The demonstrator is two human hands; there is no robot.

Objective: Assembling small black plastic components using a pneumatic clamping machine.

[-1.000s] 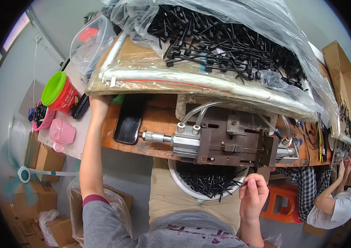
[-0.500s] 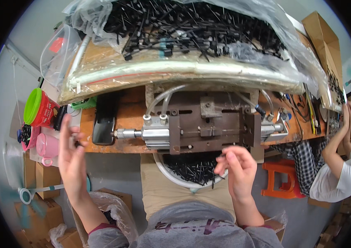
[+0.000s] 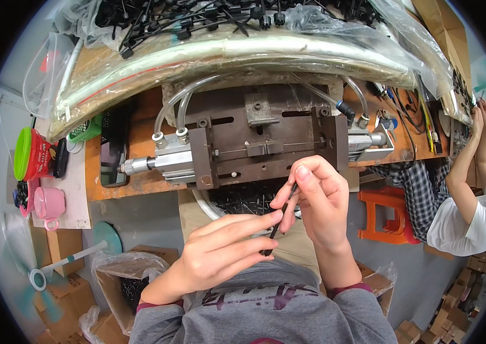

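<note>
In front of my chest, a thin black plastic rod with a thicker end at the bottom slants between my two hands. My right hand pinches its upper end between thumb and fingertips. My left hand has its fingers closed on the lower part, the thumb largely hidden. Just beyond the hands stands a brown metal fixture with a silver air cylinder at its left and clear hoses. Below the fixture, a round tub of black rods is partly covered by my right hand.
A plastic-lined tray heaped with black rods spans the far side. A phone, pink mug and red tub lie left. Cables, an orange stool and a seated co-worker are right.
My left hand has come from the far left, beside the phone, to the middle and onto the black rod. My right hand has risen slightly leftward. The view has shifted closer to the fixture.
</note>
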